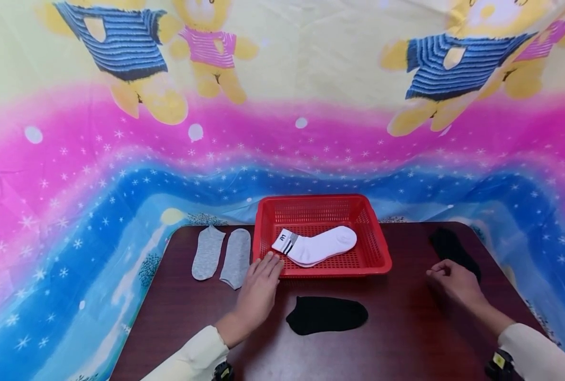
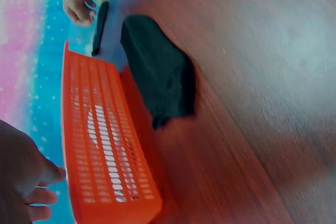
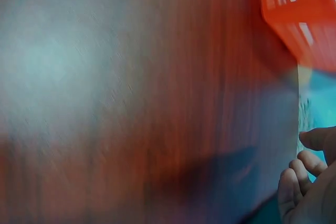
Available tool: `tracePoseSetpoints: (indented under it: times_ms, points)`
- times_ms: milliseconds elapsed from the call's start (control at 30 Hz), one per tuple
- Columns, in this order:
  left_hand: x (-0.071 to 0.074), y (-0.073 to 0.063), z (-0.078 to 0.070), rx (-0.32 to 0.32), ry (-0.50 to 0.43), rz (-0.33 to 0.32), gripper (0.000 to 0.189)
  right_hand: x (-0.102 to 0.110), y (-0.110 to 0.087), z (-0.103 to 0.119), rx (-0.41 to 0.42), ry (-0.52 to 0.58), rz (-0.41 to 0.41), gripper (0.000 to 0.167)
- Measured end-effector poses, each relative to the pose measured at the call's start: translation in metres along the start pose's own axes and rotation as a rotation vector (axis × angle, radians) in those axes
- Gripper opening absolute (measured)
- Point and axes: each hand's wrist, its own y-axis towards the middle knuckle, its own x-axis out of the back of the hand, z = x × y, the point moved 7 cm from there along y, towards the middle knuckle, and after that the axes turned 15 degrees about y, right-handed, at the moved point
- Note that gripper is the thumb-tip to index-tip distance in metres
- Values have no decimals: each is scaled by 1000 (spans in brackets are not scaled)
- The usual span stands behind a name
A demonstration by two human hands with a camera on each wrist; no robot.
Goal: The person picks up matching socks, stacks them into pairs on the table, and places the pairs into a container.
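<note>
My left hand (image 1: 257,290) reaches to the front left corner of a red plastic basket (image 1: 337,273), its straight fingers right at the rim. Inside the basket lies a pair of white socks (image 1: 322,246) with dark stripes at the cuff. A black sock (image 1: 328,316) is flat on the table in front of the basket. At the far right, my right hand (image 1: 457,284) hovers by another black sock (image 1: 455,251) and partly covers it. In the right wrist view the right hand's fingers (image 3: 297,174) are loosely bent, with nothing between them and the thumb.
Two grey socks, one on the left (image 1: 208,253) and one nearer the basket (image 1: 236,258), lie side by side on the dark brown table (image 1: 406,338). A patterned cloth (image 1: 301,148) with bears hangs behind the table and down its sides.
</note>
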Motion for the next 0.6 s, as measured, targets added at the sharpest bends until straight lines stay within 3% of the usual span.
tracePoseSetpoints:
  times_ms: [233,400,600]
  points:
    - [-16,-2,7,-23,-37,72,53,38,19,-27,42,-144,-91,34]
    - [-21,-5,7,-43,7,90,58,57,28,-46,-31,-230,-14,49]
    - [-25,-4,9,-25,32,80,56,58,28,-60,-70,-227,43,41]
